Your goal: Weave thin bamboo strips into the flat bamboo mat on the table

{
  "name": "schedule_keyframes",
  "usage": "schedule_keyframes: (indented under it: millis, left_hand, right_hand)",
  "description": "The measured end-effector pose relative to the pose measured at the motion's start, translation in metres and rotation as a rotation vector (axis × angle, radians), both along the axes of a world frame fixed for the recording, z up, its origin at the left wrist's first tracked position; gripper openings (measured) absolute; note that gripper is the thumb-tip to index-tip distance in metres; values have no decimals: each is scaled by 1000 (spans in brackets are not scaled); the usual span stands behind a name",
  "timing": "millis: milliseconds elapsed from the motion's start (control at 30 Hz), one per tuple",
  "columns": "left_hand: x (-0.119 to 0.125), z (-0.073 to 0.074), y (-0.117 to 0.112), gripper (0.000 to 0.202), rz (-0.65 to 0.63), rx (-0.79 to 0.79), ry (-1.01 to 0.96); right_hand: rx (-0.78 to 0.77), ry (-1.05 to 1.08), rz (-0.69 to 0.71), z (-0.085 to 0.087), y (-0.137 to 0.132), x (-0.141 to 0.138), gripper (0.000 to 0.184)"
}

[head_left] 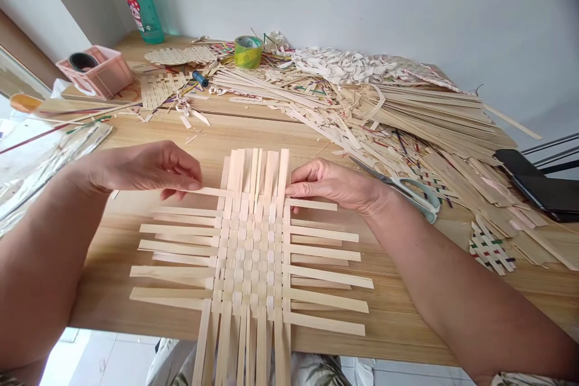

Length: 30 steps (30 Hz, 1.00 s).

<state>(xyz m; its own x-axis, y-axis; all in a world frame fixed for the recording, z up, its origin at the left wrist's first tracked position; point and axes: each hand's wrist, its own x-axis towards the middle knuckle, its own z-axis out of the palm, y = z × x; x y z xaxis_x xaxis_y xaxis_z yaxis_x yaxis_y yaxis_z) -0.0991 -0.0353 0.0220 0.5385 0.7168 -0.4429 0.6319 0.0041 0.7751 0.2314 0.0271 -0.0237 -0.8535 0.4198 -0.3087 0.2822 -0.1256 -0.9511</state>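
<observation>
Left hand pinching one bamboo strip at the weave's edge; right hand open, fingertips resting on the woven bamboo mat, scissors just beside.

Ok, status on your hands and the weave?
Left hand at a loose strip. Right hand on the weave's edge. Strip weave flat on the table. Scissors beside right wrist, off the weave.

Wood-grain table — bamboo strips, scissors, tape roll
</observation>
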Motion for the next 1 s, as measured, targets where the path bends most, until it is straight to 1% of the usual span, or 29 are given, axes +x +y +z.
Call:
schedule_keyframes:
  millis: [67, 133, 233, 367, 567, 667, 900, 1000]
  left_hand:
    - [-12, 1, 3, 24, -10, -25, 22]
    - [-14, -2, 5, 23, -19, -47, -1]
    - [-7, -9, 5, 23, -9, -67, -55]
    - [2, -14, 3, 22, 50, -100, -118]
    - [16, -21, 2, 25, 43, -113, -195]
    - [21, -21, 1, 24, 49, -86, -210]
    - [-1, -15, 8, 27, 17, 8, -109]
    - [2, -15, 7, 26, 4, 34, -122]
  right_hand:
    - [20, -20, 10, 2, 1, 1, 29]
    - [17, -42, 22, 3, 3, 3, 29]
    - [-28, -47, 20, 0, 7, 6, 26]
    - [-71, 3, 28, -7, 10, 9, 24]
    - [-50, 11, 61, -4, 9, 7, 21]
    - [-36, 1, 65, -2, 8, 6, 23]
    - [-113, 58, 53, 0, 6, 7, 23]
    - [-100, 86, 89, 1, 6, 7, 19]
